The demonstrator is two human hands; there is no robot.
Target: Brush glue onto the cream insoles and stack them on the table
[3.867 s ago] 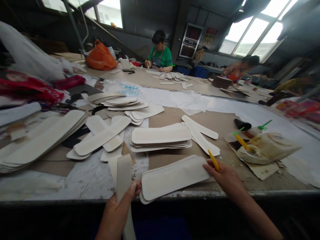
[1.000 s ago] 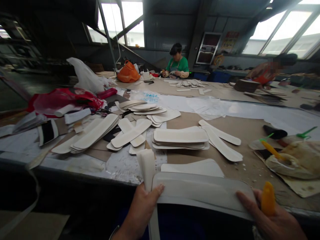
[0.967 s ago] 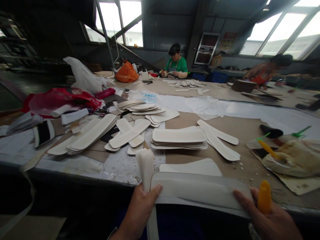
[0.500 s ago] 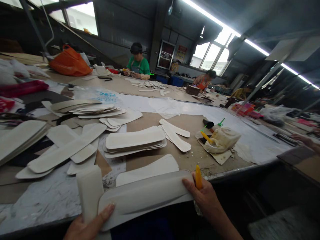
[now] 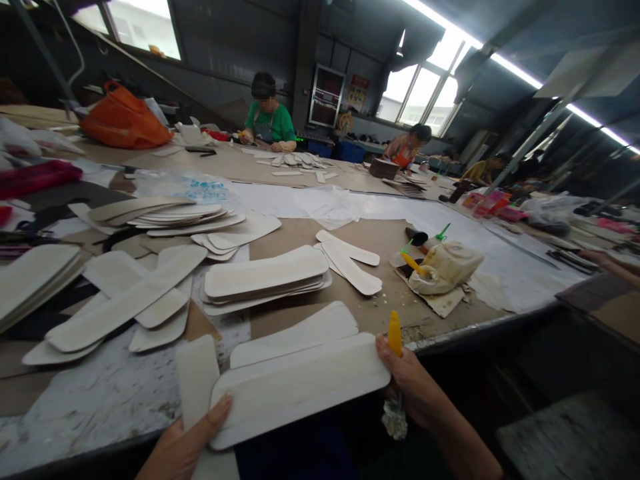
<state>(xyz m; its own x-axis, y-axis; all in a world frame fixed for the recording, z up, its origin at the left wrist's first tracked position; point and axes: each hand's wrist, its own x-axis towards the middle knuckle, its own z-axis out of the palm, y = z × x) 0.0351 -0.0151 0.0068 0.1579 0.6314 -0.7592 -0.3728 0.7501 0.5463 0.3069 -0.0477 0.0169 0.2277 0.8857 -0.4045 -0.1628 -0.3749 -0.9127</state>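
"White panel (image 5: pixel 300 397), held tilted. Where are its edges?"

"Its left end is under the thumb of the left hand (image 5: pixel 183 443), the fingers closed on it and on a pale strip (image 5: pixel 197 377). Its right end is pinched by the right hand (image 5: pixel 413 377), whose fingers also grip a yellow-handled brush (image 5: pixel 395 333)."

"And around it?"

"Clock-face from the panel: the front edge of the surface (image 5: pixel 100 393) runs from between eight and nine to between two and three, and the panel overlaps it. Dark space lies at six. A loose piece (image 5: pixel 295 333) is just behind, at twelve; the stack (image 5: pixel 265 273) sits beyond it, nearer eleven. Crossed pieces (image 5: pixel 130 300) fill ten."

"Any room?"

"At nine, a stretch of scuffed surface. Between one and two, brown sheet (image 5: pixel 373 310) with white crumbs, between the splayed pair (image 5: pixel 350 263) at one and the stained bag (image 5: pixel 445 267) at two."

"What differs?"

"Half a second ago the panel looked greyer and more curved; now it shows a paler, flatter face. The brush's clotted end hangs in fuller sight below the right hand. Nearly four seconds ago the right hand was at pieces lying on the surface."
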